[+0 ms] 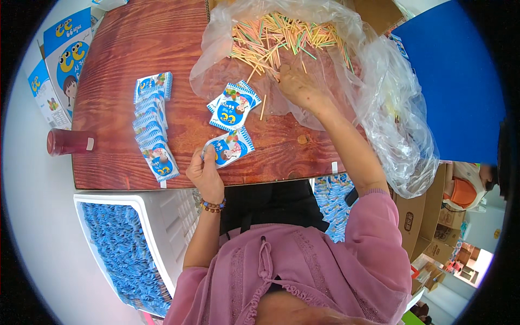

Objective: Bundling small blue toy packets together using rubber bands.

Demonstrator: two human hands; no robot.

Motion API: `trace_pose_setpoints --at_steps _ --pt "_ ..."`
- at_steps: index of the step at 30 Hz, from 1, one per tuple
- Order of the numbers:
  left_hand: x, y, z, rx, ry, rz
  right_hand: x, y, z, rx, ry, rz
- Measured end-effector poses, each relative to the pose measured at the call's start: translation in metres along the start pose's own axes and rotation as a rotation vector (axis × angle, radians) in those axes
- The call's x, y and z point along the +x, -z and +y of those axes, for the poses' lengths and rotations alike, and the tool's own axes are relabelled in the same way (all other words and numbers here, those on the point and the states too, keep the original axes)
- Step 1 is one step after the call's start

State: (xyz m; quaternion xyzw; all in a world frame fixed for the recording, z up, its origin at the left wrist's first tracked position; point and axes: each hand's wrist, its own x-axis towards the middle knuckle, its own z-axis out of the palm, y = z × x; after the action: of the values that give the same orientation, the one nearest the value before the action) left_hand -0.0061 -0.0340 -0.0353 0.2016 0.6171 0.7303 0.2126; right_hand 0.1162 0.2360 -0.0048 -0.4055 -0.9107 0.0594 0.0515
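My left hand [205, 176] grips the near corner of a small blue-and-white packet [234, 147] between thumb and fingers, by the table's front edge. Just beyond it, a few similar packets [234, 108] overlap, with a loose pale stick [263, 107] to their right. My right hand [300, 89] reaches to the near edge of a heap of thin pink, yellow and green sticks [292, 35]. Its fingers are drawn together there; whether a stick is between them is hard to make out. The heap lies on a clear plastic bag [214, 57].
An overlapping row of packets [151, 122] lies on the left of the wooden table [179, 32], near a reddish jar [70, 142]. Below left stands a white bin [146, 227] full of blue packets. Crumpled plastic [398, 124] hangs over the right edge beside a blue panel [455, 81].
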Motion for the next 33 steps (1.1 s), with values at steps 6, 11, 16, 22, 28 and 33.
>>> trace_pose_setpoints --at_steps 6,11,16,22,28,33 --pt "0.0 -0.001 0.005 0.028 0.01 0.038 -0.006 0.025 0.005 0.453 -0.181 -0.242" --pt "0.001 -0.001 -0.001 -0.006 -0.016 -0.007 -0.012 -0.004 0.047 0.891 -0.066 0.015" --pt "-0.001 0.003 -0.001 -0.023 0.0 -0.009 -0.018 0.007 0.022 1.328 -0.188 0.073" --pt "0.0 0.001 -0.006 -0.024 -0.001 -0.016 -0.021 -0.025 0.015 0.964 0.058 0.355" --pt "0.001 0.001 0.0 -0.053 0.008 -0.013 -0.025 -0.023 0.01 0.577 0.102 0.353" --pt "0.003 -0.007 0.013 -0.148 0.109 0.012 -0.028 -0.007 0.008 0.837 0.001 0.332"
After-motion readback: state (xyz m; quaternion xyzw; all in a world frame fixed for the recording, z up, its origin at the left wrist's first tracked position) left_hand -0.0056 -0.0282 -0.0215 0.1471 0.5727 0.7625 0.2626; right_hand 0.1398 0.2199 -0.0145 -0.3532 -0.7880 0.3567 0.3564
